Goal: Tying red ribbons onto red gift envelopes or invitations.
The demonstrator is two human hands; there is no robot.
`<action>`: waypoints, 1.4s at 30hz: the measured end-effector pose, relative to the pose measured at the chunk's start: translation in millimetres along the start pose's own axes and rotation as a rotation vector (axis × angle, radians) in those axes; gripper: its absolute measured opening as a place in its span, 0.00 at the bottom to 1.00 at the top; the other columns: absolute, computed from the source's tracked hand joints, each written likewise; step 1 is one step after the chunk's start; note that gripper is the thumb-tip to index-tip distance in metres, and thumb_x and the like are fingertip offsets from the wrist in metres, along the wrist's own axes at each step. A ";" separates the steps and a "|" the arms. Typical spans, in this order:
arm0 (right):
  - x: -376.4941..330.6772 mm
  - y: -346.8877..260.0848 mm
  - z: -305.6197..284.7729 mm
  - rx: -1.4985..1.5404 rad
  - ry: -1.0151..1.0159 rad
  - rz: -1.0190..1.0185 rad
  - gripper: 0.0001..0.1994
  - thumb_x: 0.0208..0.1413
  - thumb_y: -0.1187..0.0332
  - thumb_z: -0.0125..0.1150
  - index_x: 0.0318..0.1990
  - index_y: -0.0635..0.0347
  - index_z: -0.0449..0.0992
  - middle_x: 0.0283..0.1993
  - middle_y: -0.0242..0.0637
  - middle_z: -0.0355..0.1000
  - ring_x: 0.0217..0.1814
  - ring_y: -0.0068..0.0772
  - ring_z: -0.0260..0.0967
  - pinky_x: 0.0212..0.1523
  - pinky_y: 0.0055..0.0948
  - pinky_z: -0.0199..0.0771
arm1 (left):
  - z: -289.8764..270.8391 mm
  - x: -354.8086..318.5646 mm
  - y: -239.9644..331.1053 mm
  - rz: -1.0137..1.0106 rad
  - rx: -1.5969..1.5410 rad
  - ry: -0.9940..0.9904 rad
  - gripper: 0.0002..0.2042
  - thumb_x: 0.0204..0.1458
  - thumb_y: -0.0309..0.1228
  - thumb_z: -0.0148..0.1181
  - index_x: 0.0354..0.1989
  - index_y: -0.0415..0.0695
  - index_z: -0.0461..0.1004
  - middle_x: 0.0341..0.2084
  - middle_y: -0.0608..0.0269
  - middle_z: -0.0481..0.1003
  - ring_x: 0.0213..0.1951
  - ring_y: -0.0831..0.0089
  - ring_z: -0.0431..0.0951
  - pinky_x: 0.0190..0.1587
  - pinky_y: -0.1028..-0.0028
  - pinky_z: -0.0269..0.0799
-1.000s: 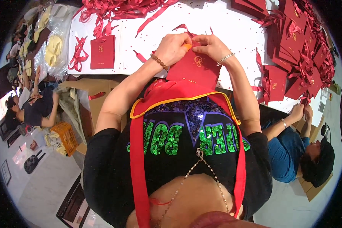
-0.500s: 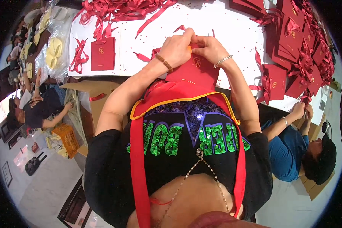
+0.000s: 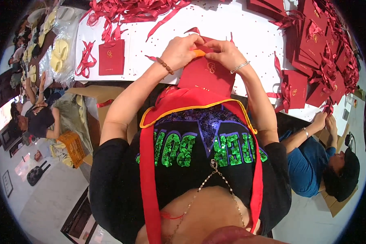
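Observation:
A red gift bag (image 3: 206, 77) with small gold print lies flat at the table's near edge, its lower part against my red apron (image 3: 183, 96). My left hand (image 3: 184, 51) is closed at the bag's upper left edge, with an orange covering (image 3: 199, 53) showing at its thumb. Facing it, my right hand (image 3: 227, 55) pinches the upper edge, thumb and fingertips close together. Red ribbon ends (image 3: 192, 30) stick out beyond the hands. Exactly what lies between the fingertips is hidden.
Another red bag (image 3: 111, 57) and a crossed ribbon (image 3: 86, 60) lie at left. Loose ribbons (image 3: 130, 12) heap at the far side. Stacked bags (image 3: 309, 44) fill the right. A co-worker's hands (image 3: 325, 123) handle ribbon there. A cardboard box (image 3: 94, 92) stands below left.
My hands have drawn slightly apart, the left moving left, so more of the orange covering and the bag's upper edge shows. At far left, another person's arm has shifted.

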State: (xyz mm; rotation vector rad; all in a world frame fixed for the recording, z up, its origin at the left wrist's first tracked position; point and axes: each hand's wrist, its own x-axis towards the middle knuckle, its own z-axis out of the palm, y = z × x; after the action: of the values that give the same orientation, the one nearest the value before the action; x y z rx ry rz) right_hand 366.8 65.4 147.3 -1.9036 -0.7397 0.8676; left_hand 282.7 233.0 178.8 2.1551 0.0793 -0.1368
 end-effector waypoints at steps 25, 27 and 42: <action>-18.0 -34.9 14.6 -0.646 0.228 -0.335 0.09 0.45 0.62 0.59 0.34 0.53 0.74 0.22 0.35 0.72 0.26 0.39 0.70 0.41 0.38 0.64 | -38.0 61.4 -10.2 -0.169 -0.040 -0.812 0.06 0.42 0.25 0.49 0.25 0.41 0.74 0.14 0.71 0.68 0.16 0.84 0.65 0.17 0.81 0.60; -16.5 -33.8 10.2 -0.618 0.216 -0.297 0.09 0.45 0.62 0.59 0.34 0.53 0.75 0.23 0.36 0.72 0.26 0.39 0.70 0.38 0.35 0.67 | -31.9 61.3 -8.9 -0.231 -0.115 -0.726 0.06 0.42 0.25 0.49 0.25 0.42 0.74 0.14 0.70 0.68 0.16 0.83 0.65 0.17 0.81 0.61; -9.1 -16.1 6.5 -0.434 0.175 -0.040 0.15 0.47 0.61 0.58 0.44 0.51 0.73 0.32 0.42 0.73 0.34 0.39 0.72 0.34 0.30 0.69 | -22.1 -0.4 -51.3 -0.144 -0.464 -0.284 0.33 0.51 0.43 0.51 0.62 0.54 0.43 0.42 0.57 0.64 0.21 0.82 0.68 0.26 0.82 0.65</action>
State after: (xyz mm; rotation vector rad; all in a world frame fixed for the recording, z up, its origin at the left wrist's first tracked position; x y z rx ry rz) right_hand 353.9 68.3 161.8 -2.3016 -0.9077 0.5334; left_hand 278.1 279.9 148.7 1.6492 0.0914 -0.4599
